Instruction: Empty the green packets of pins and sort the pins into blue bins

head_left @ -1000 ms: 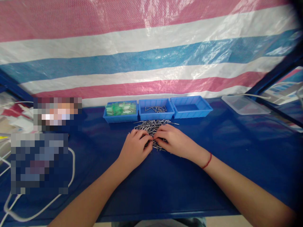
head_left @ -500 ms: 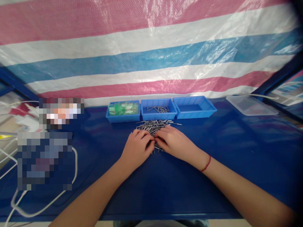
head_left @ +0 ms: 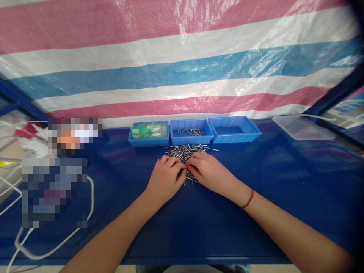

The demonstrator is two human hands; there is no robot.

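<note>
A heap of small metal pins (head_left: 183,151) lies on the blue table (head_left: 199,220), just in front of three blue bins. My left hand (head_left: 165,178) and my right hand (head_left: 207,170) rest on the near edge of the heap, fingertips meeting over the pins. Both hands have their fingers curled and pinched together; what they pinch is too small to make out, though pins lie right under them. A red string circles my right wrist.
The left bin (head_left: 148,133) holds green and white pieces, the middle bin (head_left: 191,132) a few pins, and the right bin (head_left: 233,129) looks bare. A clear plastic lid (head_left: 303,127) lies at the far right. White cables (head_left: 57,242) loop at the left. A striped tarp hangs behind.
The hands have stayed on the pin heap with only small finger movements. The view has shifted slightly.
</note>
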